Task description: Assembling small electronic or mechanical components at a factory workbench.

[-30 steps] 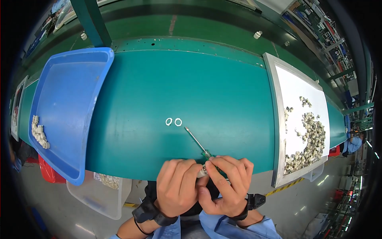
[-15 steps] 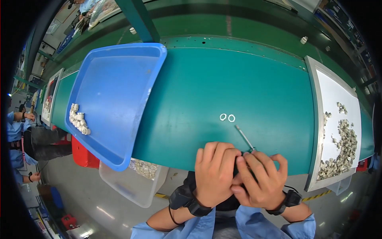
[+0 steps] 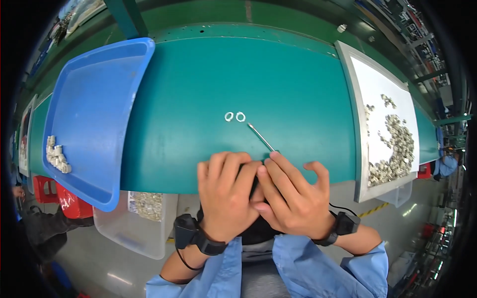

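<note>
Both hands are pressed together at the near edge of the green counter. The left hand is curled inward, its fingers folded over something hidden between the palms; what it grips cannot be made out. The right hand is closed on the handle end of a thin metal tool, whose bare shaft sticks out past its fingertips.

The shaft's long axis runs away from the right hand, slanting forward and toward the left-hand side. Its tip ends just short of 2 small white rings, which lie side by side on the counter, ahead of both hands and apart from them. The rings sit nearly in line with the shaft, so the right hand, through the tool, is the nearer.
</note>
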A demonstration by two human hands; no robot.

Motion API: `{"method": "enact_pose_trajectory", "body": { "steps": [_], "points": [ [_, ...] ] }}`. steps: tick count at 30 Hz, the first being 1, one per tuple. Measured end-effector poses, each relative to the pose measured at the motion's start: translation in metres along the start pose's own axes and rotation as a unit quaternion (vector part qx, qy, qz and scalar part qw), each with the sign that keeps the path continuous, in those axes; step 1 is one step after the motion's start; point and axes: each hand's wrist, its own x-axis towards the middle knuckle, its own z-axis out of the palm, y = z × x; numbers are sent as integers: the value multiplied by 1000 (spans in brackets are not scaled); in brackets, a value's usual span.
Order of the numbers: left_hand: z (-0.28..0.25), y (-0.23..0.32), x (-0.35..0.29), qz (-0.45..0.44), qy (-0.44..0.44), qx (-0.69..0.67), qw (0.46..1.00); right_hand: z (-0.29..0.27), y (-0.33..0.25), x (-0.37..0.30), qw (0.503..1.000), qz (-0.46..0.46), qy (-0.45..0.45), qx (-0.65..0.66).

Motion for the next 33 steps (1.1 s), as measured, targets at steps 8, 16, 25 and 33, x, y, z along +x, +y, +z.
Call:
{"method": "enact_pose_trajectory", "body": {
  "steps": [8,16,25,33],
  "points": [
    [0,5,-7,3,43,-46,998,6,13,-20,994,-7,34,102],
    [-22,27,-26,-94,-28,-248,964,-1,-1,-22,954,51,103,277],
    [-27,32,-36,-172,-105,-364,909,10,-3,-37,946,56,147,284],
    [-26,-54,109,239,-268,-147,922,40,-27,-68,903,107,69,410]
  ]
}}
